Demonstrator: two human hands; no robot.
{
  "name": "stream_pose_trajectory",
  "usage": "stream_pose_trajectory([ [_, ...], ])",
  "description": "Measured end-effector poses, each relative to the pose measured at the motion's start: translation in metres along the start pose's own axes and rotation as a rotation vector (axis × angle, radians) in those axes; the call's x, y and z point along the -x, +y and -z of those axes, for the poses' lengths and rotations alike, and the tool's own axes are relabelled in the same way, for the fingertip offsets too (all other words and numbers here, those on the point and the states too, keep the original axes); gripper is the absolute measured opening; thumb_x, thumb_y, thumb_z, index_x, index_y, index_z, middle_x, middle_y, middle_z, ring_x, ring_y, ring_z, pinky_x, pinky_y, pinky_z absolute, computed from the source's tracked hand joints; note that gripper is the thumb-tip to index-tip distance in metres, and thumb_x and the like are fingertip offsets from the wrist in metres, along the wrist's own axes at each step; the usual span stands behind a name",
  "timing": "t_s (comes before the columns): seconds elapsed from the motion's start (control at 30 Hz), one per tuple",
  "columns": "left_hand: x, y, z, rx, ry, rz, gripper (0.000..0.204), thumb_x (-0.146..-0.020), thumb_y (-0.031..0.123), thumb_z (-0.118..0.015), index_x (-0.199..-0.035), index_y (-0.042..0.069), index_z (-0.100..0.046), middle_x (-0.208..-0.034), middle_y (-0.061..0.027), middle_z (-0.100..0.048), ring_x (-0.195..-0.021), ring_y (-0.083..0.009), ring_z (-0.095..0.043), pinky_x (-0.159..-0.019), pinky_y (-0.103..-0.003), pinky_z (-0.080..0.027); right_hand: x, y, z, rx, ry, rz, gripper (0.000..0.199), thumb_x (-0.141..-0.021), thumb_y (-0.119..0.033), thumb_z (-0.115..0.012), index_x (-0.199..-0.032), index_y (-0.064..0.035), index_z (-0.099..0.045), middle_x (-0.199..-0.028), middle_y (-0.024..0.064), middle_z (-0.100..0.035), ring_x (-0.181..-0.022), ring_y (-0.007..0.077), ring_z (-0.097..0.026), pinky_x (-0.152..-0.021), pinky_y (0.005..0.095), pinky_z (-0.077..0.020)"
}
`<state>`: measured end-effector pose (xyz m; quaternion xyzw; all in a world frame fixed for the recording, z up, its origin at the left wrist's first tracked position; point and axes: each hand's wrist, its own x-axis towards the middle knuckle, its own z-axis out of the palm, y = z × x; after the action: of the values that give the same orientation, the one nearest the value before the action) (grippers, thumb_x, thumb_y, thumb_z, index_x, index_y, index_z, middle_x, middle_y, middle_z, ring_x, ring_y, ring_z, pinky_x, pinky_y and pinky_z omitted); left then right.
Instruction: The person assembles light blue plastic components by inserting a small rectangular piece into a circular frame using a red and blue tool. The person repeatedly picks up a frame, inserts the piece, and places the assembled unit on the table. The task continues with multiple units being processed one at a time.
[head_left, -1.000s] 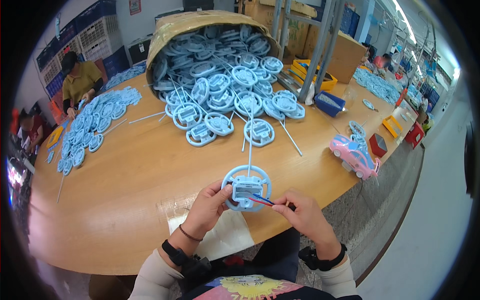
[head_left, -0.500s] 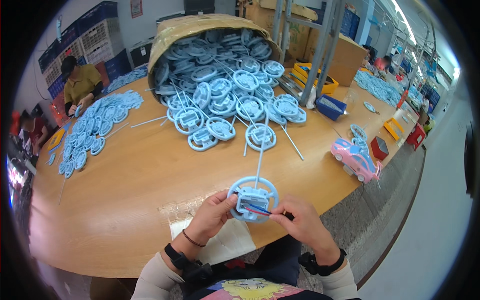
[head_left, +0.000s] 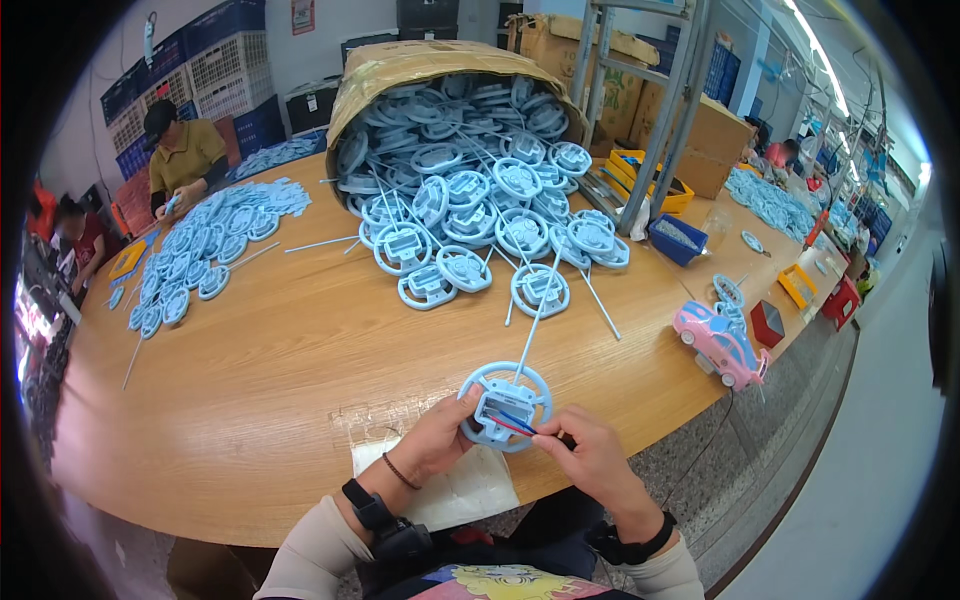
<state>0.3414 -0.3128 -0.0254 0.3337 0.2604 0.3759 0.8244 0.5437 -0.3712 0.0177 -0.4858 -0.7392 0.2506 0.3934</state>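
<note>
My left hand [head_left: 447, 432] grips the left rim of a light-blue toy steering wheel [head_left: 543, 386], its thumb on the near face. The wheel is tilted, its boxy open hub facing me, and a long thin blue rod [head_left: 527, 345] extends away from it. My right hand [head_left: 585, 447] is closed, pinching thin red and blue strands that look like wires [head_left: 512, 424] at the hub's opening. A dark end sticks out by the right fingers; its kind is unclear. Below the wheel, a pale sheet [head_left: 470, 490] lies on the wooden table [head_left: 270, 400].
A large sack [head_left: 440, 62] spills many similar wheels [head_left: 463, 268] onto the table. Another heap [head_left: 215, 235] lies at left, beside a seated co-worker [head_left: 186, 158]. A pink toy car [head_left: 720, 345], a blue bin [head_left: 677, 240] and a metal rack post [head_left: 668, 120] stand at right.
The view has shifted slightly, moving the background rightward. The held wheel has tilted a little, and my right hand has moved slightly leftward and down. Both grips remain.
</note>
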Motion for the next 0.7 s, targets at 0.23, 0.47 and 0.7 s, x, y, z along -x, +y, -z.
stream_pose_trajectory([
  [0.23,-0.023,0.07,0.078,0.128,0.241,-0.651,0.051,-0.09,0.043,-0.046,-0.125,0.006,-0.042,-0.121,-0.0078,-0.051,-0.108,-0.0189,-0.053,-0.091,-0.034,-0.047,0.001,0.01,0.002,-0.1,0.104,-0.137,0.011,-0.078,-0.01,-0.065,-0.083,-0.0013,-0.06,-0.076,0.0086,-0.058,-0.066,0.0191,-0.058,-0.056,0.0269,-0.0457],
  [0.47,-0.083,0.132,0.134,-0.919,0.706,-0.643,0.051,-0.087,0.037,-0.054,-0.121,-0.001,-0.047,-0.119,-0.0164,-0.051,-0.111,-0.026,-0.048,-0.089,-0.036,-0.043,0.001,0.017,0.003,-0.119,0.048,-0.107,0.013,-0.078,-0.009,-0.065,-0.084,0.0011,-0.06,-0.078,0.0094,-0.059,-0.067,0.017,-0.059,-0.057,0.0255,-0.0476],
  [0.7,-0.131,0.111,0.092,-1.157,1.015,-0.43,0.065,-0.076,0.048,-0.062,-0.115,-0.002,-0.051,-0.088,-0.0158,-0.061,-0.088,-0.0313,-0.058,-0.08,-0.038,-0.045,0.005,0.028,-0.002,-0.13,0.041,-0.137,0.014,-0.078,-0.007,-0.066,-0.086,0.003,-0.061,-0.08,0.0092,-0.06,-0.068,0.0133,-0.059,-0.06,0.024,-0.0486],
])
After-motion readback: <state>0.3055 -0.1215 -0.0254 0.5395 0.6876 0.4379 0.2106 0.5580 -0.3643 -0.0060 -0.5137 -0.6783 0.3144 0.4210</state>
